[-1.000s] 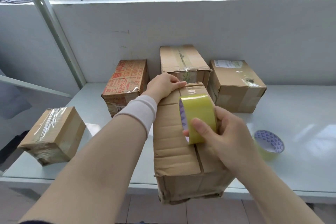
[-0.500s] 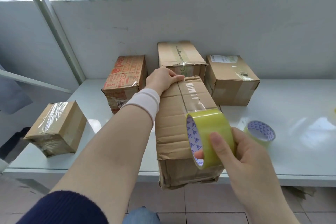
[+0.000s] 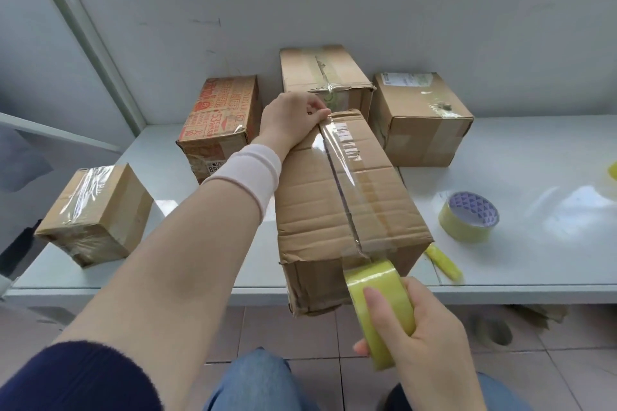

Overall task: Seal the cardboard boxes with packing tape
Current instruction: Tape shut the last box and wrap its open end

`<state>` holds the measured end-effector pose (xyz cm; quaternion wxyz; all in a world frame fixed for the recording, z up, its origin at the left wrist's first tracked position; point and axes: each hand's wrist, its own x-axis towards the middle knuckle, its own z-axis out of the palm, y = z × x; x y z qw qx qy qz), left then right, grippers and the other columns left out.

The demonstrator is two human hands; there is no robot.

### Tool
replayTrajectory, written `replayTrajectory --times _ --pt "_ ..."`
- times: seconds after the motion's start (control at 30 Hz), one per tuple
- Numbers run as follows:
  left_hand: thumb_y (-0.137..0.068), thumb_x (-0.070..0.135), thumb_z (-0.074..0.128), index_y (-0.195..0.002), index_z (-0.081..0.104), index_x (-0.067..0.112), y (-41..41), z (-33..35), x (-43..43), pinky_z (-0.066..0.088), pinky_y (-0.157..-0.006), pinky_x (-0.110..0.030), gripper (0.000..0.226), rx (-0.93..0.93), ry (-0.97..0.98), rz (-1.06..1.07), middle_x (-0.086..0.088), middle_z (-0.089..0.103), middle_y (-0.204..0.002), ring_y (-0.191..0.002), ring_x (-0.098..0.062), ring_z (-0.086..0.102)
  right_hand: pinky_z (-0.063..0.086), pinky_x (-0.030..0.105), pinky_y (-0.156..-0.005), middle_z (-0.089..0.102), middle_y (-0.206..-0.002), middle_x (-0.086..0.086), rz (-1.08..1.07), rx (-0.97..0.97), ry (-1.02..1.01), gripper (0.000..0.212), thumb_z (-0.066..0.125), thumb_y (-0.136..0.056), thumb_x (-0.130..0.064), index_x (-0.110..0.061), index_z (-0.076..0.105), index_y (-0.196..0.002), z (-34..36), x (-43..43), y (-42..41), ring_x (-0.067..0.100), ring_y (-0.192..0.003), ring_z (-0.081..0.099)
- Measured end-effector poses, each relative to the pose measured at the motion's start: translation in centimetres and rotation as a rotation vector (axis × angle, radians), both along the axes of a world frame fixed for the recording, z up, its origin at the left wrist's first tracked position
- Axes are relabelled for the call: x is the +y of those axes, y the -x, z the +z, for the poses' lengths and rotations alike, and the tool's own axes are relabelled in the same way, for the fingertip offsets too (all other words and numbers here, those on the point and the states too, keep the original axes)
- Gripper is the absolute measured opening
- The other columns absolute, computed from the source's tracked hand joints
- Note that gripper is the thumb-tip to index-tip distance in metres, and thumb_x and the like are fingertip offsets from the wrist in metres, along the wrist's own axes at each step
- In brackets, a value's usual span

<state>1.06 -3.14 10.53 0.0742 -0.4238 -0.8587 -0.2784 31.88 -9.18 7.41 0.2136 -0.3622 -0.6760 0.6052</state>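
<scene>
Right hand (image 3: 420, 337), lower right of the frame: clenched round the yellow tape roll (image 3: 377, 297), thumb on the outer face, fingers wrapped behind. In the last second the roll has travelled from mid-lid to just past the near edge of the long box (image 3: 314, 210), and now sits in front of the near end face, below lid level. Left hand (image 3: 290, 117), centre: not grasping, its fingers pressing the strip's start at the far edge of the lid, as before. Clear strip (image 3: 347, 170): now runs the whole length of the centre seam, drawn over the near edge and unbroken to the roll. Long box: lies lengthwise on the table (image 3: 534, 260), its near end overhanging the front edge. Judgement: the top seam is covered; what is left is pressing the tail onto the end face and cutting it. Also on the table: a spare roll (image 3: 467, 222) at the right, a yellow stick-shaped item (image 3: 444, 262) just beside the box, a small taped box (image 3: 96, 213) at the left, and three boxes at the back, printed (image 3: 220, 123), middle (image 3: 324, 72) and labelled (image 3: 420, 117).
</scene>
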Motion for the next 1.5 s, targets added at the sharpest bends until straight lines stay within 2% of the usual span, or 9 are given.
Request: replayTrajectory --times 0.1,0.23,0.47,0.63,0.83,1.03,1.17,1.3,1.5 --pt "-0.096 0.028 0.052 -0.126 0.061 0.024 -2.9 -0.1 -1.8 0.026 -0.113 -0.033 0.031 0.077 0.085 -0.281 0.002 0.045 -0.145 -0.137 -0.015 0.036 0.044 0.010 -0.042 0.067 -0.055 0.002 0.003 0.026 -0.034 0.015 0.059 -0.083 -0.032 -0.018 0.058 -0.078 -0.5 -0.3 -0.1 0.006 -0.045 0.063" --pt "-0.103 0.031 0.027 -0.151 0.015 0.020 -7.1 -0.2 -5.9 -0.006 -0.115 -0.026 0.050 0.054 0.462 -0.503 0.004 0.003 -0.159 -0.146 -0.010 -0.006 0.043 0.011 -0.042 0.067 -0.057 0.004 0.029 0.055 -0.052 0.016 0.056 -0.086 -0.032 -0.018 0.058 -0.078 -0.6 -0.3 -0.2 0.002 -0.046 0.062" --pt "-0.102 0.039 0.016 -0.150 -0.009 0.022 -10.0 -0.4 -8.0 -0.010 -0.114 -0.020 0.056 0.132 0.623 -0.512 0.004 -0.013 -0.158 -0.143 -0.004 -0.015 0.044 0.010 -0.046 0.068 -0.073 0.007 0.127 0.079 -0.056 0.023 0.047 -0.086 -0.041 -0.019 0.054 -0.086 -0.7 -0.3 -0.6 -0.002 -0.053 0.062" --pt "-0.102 0.042 0.020 -0.151 0.005 0.026 -10.9 -0.5 -10.0 -0.008 -0.117 -0.027 0.054 0.109 0.465 -0.500 0.008 -0.003 -0.159 -0.143 -0.001 -0.011 0.049 0.019 -0.053 0.068 -0.072 0.000 0.215 0.141 0.029 0.035 0.045 -0.077 -0.047 -0.017 0.056 -0.090 -1.3 0.2 -1.7 0.009 -0.064 0.068" --pt "-0.084 0.075 0.020 -0.148 0.007 0.036 -11.3 -3.0 -15.1 -0.016 -0.116 -0.028 0.076 0.199 0.314 -0.599 0.012 0.001 -0.158 -0.145 -0.003 -0.011 0.051 0.018 -0.059 0.067 -0.076 0.004 0.255 0.221 0.056 0.033 0.052 -0.082 -0.044 -0.013 0.059 -0.091 -2.6 0.1 -2.5 0.014 -0.066 0.069" --pt "-0.100 0.040 0.038 -0.127 0.058 0.004 -11.8 -4.2 -14.7 0.037 -0.108 -0.043 0.050 0.496 -0.058 -0.583 -0.010 0.057 -0.133 -0.129 -0.025 0.049 0.051 0.018 -0.075 0.073 -0.082 -0.001 0.383 0.222 -0.090 0.027 0.055 -0.085 -0.038 -0.016 0.060 -0.099 -2.8 0.2 -3.0 0.009 -0.082 0.067" --pt "-0.100 0.024 0.046 -0.108 0.070 0.003 -12.1 -3.6 -13.8 0.054 -0.090 -0.037 0.033 0.637 -0.270 -0.542 -0.006 0.070 -0.112 -0.108 -0.020 0.065 0.051 0.016 -0.066 0.073 -0.075 -0.007 0.395 0.285 -0.153 0.024 0.052 -0.079 -0.036 -0.019 0.057 -0.095 0.6 0.5 -2.7 0.006 -0.074 0.068" --pt "-0.100 0.033 0.043 -0.096 0.075 0.009 -13.0 0.4 -13.0 0.056 -0.062 -0.026 0.040 0.584 -0.397 -0.363 0.001 0.075 -0.090 -0.079 -0.008 0.070 0.055 0.027 -0.055 0.070 -0.064 0.001 0.333 0.414 -0.095 0.030 0.052 -0.073 -0.040 -0.019 0.059 -0.093 6.7 1.2 -1.9 0.016 -0.054 0.066" --pt "-0.095 0.027 0.054 -0.089 0.073 0.006 -11.0 8.2 -10.2 0.036 -0.061 -0.019 0.029 0.012 -0.227 -0.105 -0.010 0.068 -0.077 -0.074 -0.018 0.058 0.057 0.036 -0.071 0.072 -0.072 0.000 0.336 0.561 -0.104 0.025 0.051 -0.089 -0.032 -0.011 0.063 -0.092 13.6 4.4 2.2 0.015 -0.064 0.066"
